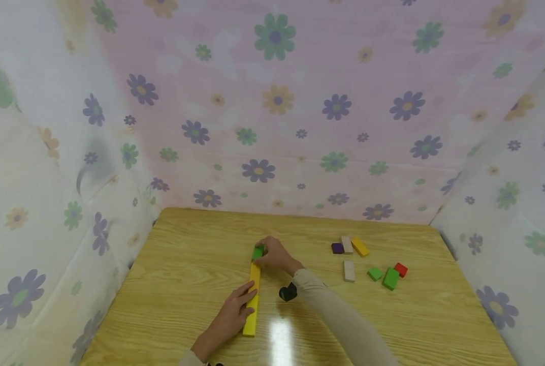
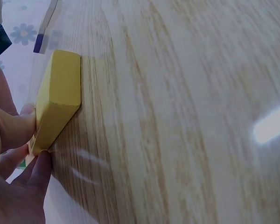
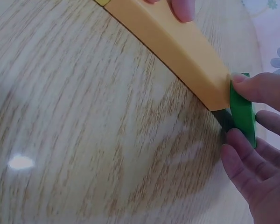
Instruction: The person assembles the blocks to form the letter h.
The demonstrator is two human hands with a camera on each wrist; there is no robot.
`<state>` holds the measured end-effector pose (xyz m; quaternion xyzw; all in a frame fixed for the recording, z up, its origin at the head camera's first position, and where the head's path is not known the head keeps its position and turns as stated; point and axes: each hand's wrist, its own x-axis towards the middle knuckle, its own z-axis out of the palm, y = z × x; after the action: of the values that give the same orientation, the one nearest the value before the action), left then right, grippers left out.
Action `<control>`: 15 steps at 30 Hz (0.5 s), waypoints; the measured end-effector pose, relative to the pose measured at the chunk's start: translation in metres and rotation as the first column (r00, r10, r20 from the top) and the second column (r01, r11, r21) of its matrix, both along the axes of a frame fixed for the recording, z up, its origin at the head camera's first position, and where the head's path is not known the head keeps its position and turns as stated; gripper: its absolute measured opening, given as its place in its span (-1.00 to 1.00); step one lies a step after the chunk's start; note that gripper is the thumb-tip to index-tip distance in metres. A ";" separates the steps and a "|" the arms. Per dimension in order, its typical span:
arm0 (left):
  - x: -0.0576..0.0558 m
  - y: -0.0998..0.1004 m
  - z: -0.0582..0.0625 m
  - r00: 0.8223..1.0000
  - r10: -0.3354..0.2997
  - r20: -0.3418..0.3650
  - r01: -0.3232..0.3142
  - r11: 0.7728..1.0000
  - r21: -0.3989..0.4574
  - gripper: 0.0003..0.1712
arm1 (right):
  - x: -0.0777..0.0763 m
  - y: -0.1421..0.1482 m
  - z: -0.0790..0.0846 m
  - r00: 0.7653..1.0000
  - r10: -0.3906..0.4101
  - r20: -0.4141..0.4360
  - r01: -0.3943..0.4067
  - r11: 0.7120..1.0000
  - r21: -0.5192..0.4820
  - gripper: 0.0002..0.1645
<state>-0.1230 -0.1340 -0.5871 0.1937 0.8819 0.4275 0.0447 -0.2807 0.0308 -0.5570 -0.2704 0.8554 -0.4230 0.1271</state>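
A yellow block [image 1: 250, 325], an orange block [image 1: 255, 274] and a green block [image 1: 257, 252] lie end to end in a line running away from me. My left hand [image 1: 230, 314] rests along the near part of the line, thumb on the yellow block [image 2: 63, 88] and extended fingertips reaching onto the orange block [image 3: 177, 42]. At the far end my right hand [image 1: 276, 254] pinches the green block [image 3: 242, 109] between thumb and fingers. In the right wrist view this green block stands against the orange block's end, slightly askew.
To the right lie a purple block [image 1: 337, 248], two pale blocks, one by the purple [image 1: 347, 245] and one nearer [image 1: 349, 271], another orange block [image 1: 360, 247], two green blocks [image 1: 390, 279] and a red block [image 1: 401, 270]. Flowered cloth [image 1: 272, 152] surrounds the wooden table [image 1: 185, 254].
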 end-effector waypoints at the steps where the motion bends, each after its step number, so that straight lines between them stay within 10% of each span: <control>1: 0.000 0.000 0.000 1.000 -0.002 0.001 0.002 1.000 -0.001 -0.48 | 0.000 0.000 -0.001 1.000 -0.004 0.005 0.004 1.000 0.004 -0.46; 15: 0.000 0.000 0.001 1.000 0.007 0.009 -0.007 1.000 0.008 -0.48 | 0.002 0.000 -0.004 0.999 0.030 -0.012 -0.029 0.997 0.066 -0.59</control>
<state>-0.1232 -0.1335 -0.5858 0.1889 0.8807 0.4320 0.0463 -0.2787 0.0312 -0.5612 -0.2817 0.8655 -0.3910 0.1366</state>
